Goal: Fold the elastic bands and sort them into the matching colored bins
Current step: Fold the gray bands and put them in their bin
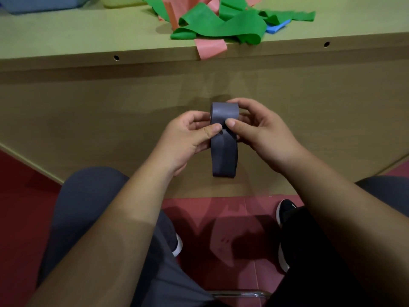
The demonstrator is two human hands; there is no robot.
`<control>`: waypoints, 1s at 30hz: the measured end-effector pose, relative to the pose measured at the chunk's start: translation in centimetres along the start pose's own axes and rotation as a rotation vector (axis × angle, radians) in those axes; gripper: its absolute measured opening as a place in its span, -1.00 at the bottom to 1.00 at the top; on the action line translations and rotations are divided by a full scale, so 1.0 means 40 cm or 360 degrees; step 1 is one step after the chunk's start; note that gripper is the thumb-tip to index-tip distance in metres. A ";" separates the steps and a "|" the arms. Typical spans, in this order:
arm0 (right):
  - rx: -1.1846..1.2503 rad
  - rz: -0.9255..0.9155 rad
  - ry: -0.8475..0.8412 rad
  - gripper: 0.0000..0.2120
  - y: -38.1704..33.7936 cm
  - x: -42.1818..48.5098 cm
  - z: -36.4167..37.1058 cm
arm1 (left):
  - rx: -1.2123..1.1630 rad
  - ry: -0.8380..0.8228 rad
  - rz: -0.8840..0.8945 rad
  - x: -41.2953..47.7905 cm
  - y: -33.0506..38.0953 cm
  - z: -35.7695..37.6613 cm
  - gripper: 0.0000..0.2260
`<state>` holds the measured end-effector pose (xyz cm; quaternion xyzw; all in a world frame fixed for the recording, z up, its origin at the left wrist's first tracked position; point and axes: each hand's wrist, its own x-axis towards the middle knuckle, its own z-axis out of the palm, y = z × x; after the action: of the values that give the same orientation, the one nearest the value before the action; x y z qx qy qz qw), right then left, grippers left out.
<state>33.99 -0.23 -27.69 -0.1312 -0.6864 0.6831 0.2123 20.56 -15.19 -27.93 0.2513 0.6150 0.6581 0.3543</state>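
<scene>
Both hands sit at frame centre, below the table (66,36) top. Left hand (188,138) pinches the grey band (223,151) at mid-length, thumb on top, fingers curled behind. Right hand (261,129) pinches the same spot from the other side, thumb tip almost touching the left thumb, fingers curled round the upper loop. The band is doubled: a short loop stands above the thumbs, a longer loop hangs free below.

Risks, as I judge them:
- Elastic wants to spring. If either thumb eases, the upper loop likely pops open and the fold is lost.
- The lower loop hangs unsupported over the floor (199,209); a slipped pinch drops the band there.
- The loops look uneven, so a further fold may come out lopsided and loosen later.
- Only a blue bin (44,3) and a yellow bin (119,2) show, cropped, at upper left. No grey bin in view, so a wrong-bin drop is possible.
- A pink band (210,48) overhangs the table edge at upper centre, under the green bands (221,25). A careless reach could knock it off.
</scene>
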 end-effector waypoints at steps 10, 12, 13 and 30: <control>-0.0212 -0.0131 -0.0016 -0.53 -0.011 -0.007 -0.008 | 0.0121 -0.0067 0.0066 -0.007 0.011 -0.008 -0.67; -0.0260 -0.0156 -0.0023 -0.52 -0.011 -0.009 -0.008 | 0.0106 -0.0070 0.0086 -0.010 0.011 -0.005 -0.68; -0.0300 -0.0179 -0.0017 -0.51 -0.009 -0.009 -0.008 | 0.0113 -0.0065 0.0098 -0.011 0.010 -0.003 -0.69; 0.0174 0.0124 -0.0155 -0.64 -0.011 -0.008 -0.003 | 0.0202 -0.0009 0.0404 0.001 0.004 -0.008 -0.48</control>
<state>34.36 -0.30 -27.29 -0.1127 -0.6519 0.7329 0.1587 20.28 -15.36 -27.83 0.3508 0.6177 0.6566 0.2535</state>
